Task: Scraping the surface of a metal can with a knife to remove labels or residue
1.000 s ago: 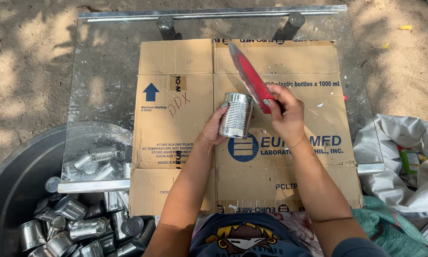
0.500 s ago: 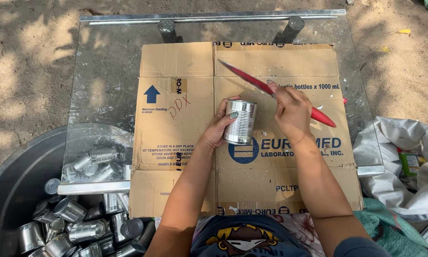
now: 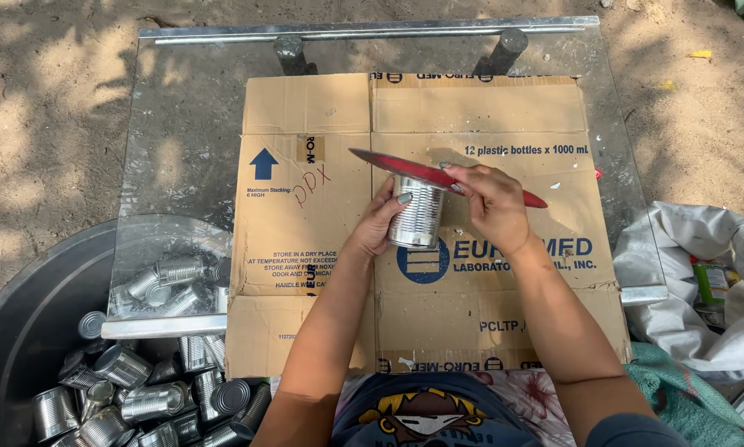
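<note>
Left hand (image 3: 380,228) wraps a bare tin can (image 3: 416,213), upright on the flattened cardboard (image 3: 322,273) over the glass worktop (image 3: 181,149). Right hand (image 3: 492,203) grips a red knife (image 3: 405,168), blade lying across the can's top, probably touching. Dark tub (image 3: 24,306) of cans sits below-left of the left hand.

Both forearms extend forward from the bottom edge, bare, converging toward centre. Left hand (image 3: 380,228) is cupped, palm facing right, fingers curled in a wrapping grip, thumb up. Right hand (image 3: 489,201) sits slightly higher, knuckles up, wrist bent inward, fingers closed in a pinch-like hold. Hands close together, not touching.
</note>
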